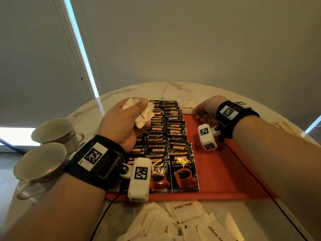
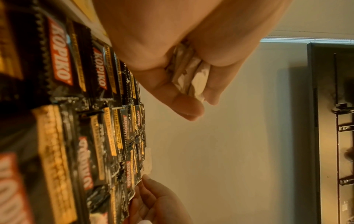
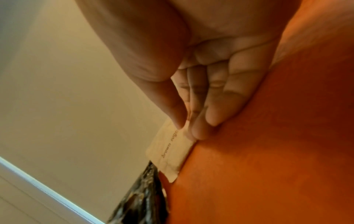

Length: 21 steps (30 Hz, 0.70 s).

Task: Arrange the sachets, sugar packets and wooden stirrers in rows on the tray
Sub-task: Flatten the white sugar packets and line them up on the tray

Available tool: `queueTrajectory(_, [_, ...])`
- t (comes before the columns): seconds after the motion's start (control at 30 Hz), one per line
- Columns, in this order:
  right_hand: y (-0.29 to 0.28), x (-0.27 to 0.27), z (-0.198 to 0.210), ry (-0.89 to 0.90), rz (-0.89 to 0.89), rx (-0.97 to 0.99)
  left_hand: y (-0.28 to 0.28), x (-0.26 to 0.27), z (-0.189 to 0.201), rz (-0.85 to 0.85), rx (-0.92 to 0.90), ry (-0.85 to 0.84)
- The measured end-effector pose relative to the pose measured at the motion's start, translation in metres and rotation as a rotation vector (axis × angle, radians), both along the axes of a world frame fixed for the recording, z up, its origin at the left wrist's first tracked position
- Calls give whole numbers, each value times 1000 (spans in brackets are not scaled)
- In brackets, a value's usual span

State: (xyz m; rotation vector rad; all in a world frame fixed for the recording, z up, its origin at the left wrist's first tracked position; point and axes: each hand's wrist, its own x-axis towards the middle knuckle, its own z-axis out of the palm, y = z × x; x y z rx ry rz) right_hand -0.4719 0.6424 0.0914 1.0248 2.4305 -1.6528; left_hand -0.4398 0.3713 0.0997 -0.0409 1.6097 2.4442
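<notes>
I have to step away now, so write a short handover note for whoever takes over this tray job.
Left hand: grips a bunch of white paper sugar packets above the sachets.
Right hand: pinches one white brown-sugar packet at the red plastic tray's far edge.
Done: black Kopiko coffee sachets lie in overlapping rows on the tray.
Left: sugar row barely begun; loose white packets wait on the marble table. No stirrers in view.

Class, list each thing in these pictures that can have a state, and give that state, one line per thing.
Left hand: holds a bunch of sugar packets, raised over the sachets.
Right hand: pinches one sugar packet at the tray's far edge.
Sachets: overlapping in rows on the tray.
Tray: right part bare.
Loose packets: unsorted on the table.
Cups: tipped towards the camera, empty.
</notes>
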Motion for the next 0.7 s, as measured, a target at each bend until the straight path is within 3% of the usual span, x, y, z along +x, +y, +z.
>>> queueTrajectory(0.13, [-2,3,-1,25,4,-97,-1,0,0,3,5,-2])
queueTrajectory(0.3, [-8,7,-2,37,56,-29,1,0,-2,-39,11,-23])
queueTrajectory(0.47, [-11,11,5,31,80,-100,-1,0,-1,-89,56,-119])
queueTrajectory(0.6, [-25,28,16,169,124,-150,0,3,-1,-112,93,-100])
queueTrajectory(0.7, [-49,46,32,281,296,-179,5,6,0,-101,75,-23])
